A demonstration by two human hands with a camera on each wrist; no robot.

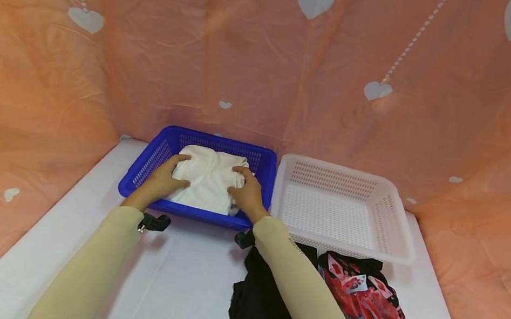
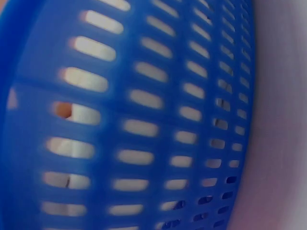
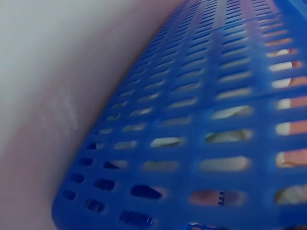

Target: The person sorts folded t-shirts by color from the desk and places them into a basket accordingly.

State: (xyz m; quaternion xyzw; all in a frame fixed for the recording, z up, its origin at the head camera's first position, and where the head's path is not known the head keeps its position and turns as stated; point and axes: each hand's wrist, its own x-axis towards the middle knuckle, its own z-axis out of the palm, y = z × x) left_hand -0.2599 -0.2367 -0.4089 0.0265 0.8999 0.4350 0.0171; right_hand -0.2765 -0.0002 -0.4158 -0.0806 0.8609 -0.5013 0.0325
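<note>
A folded white garment [image 1: 209, 177] lies inside the blue plastic basket [image 1: 208, 217] at the back left of the table. My left hand [image 1: 163, 179] grips its left side, thumb and fingers spread over the top. On the opposite side my right hand [image 1: 248, 191] holds the right edge in the same way. Both wrists cross the basket's front rim. In the left wrist view the slotted basket wall [image 2: 112, 124] hides the hand, and pale cloth shows through the slots. The basket wall [image 3: 192, 120] also fills much of the right wrist view, with bits of skin and cloth behind it.
A white plastic basket [image 1: 402, 245] with nothing in it stands right beside the blue one. Black cloth [image 1: 264, 308] and a red floral garment [image 1: 375, 318] lie in front of it, partly under my right arm. An orange curtain with hearts [image 1: 260, 56] encloses the table.
</note>
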